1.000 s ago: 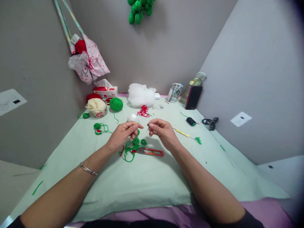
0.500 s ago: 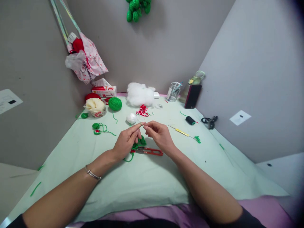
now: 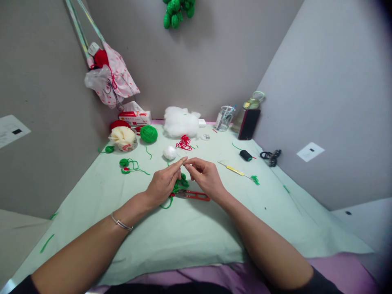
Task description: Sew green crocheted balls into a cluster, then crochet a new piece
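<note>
Both my hands meet above the middle of the table. My left hand (image 3: 163,181) points its index finger forward, with the other fingers curled under. A thin loop, too small to name, shows around that fingertip. My right hand (image 3: 206,175) pinches at the same fingertip, thumb and index pressed together; whatever is between them is too fine to make out. Green crocheted pieces (image 3: 183,182) lie below my hands, partly hidden by the left one. Red-handled thread snips (image 3: 196,195) rest against them. Just beyond my fingers sits a small white yarn ball (image 3: 169,153).
White stuffing (image 3: 181,122), tangled red yarn (image 3: 184,142) and a green yarn ball (image 3: 148,134) lie toward the back. A yellow-handled crochet hook (image 3: 234,170) and a black thread spool (image 3: 245,155) are at right. A phone (image 3: 249,124) leans on a bottle (image 3: 256,98).
My right fingertips have shifted slightly left, closing against my left index fingertip. My left fingers have curled in a little, showing more of the green pieces.
</note>
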